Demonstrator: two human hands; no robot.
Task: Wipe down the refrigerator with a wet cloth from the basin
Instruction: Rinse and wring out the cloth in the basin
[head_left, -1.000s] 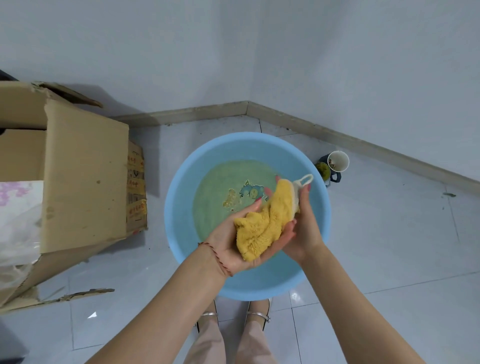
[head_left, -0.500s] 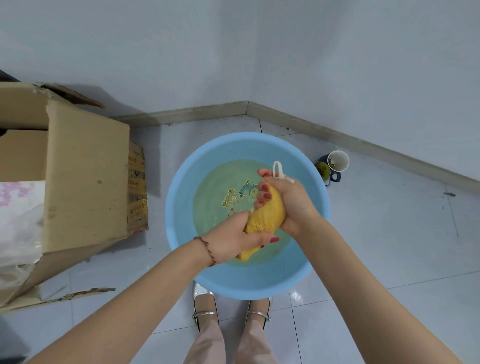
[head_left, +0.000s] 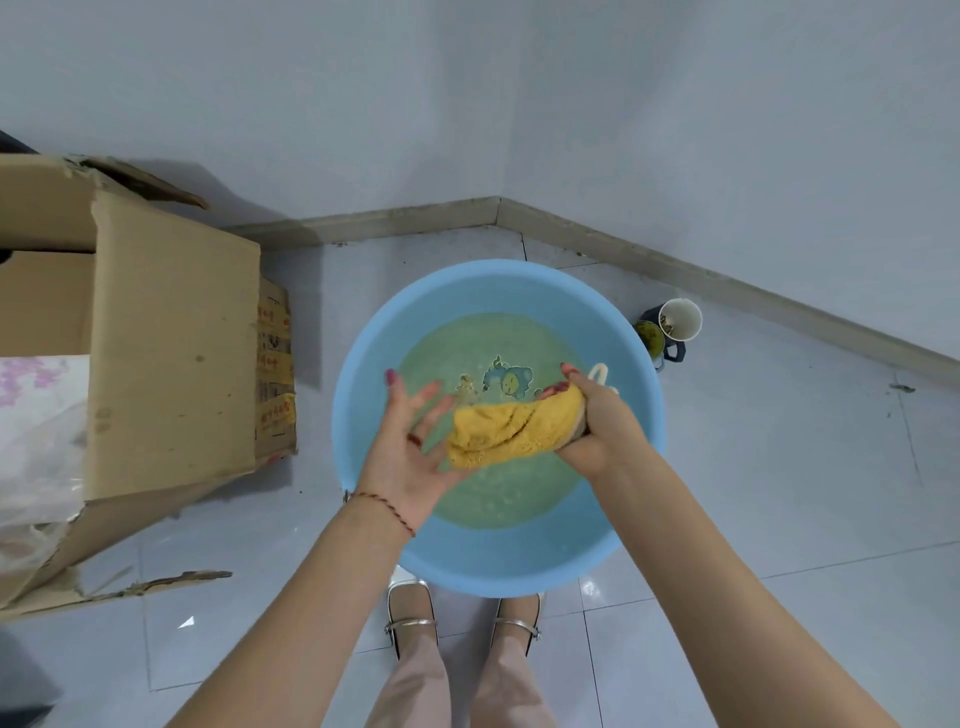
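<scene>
Left hand (head_left: 408, 447) released 1 cloth (head_left: 511, 428).

right hand (head_left: 597, 426) grips yellow cloth (head_left: 511, 428) | left hand (head_left: 410, 441) flat | over basin (head_left: 363, 364)

A single head-worn wide-angle camera looks steeply down from standing height into a room corner, close above the person's outstretched forearms, with the blue basin (head_left: 498, 566) centred on the tiled floor (head_left: 779, 493) (the lens bends the baseboard (head_left: 727, 280)) and the wearer's shoes at bottom edge.
</scene>
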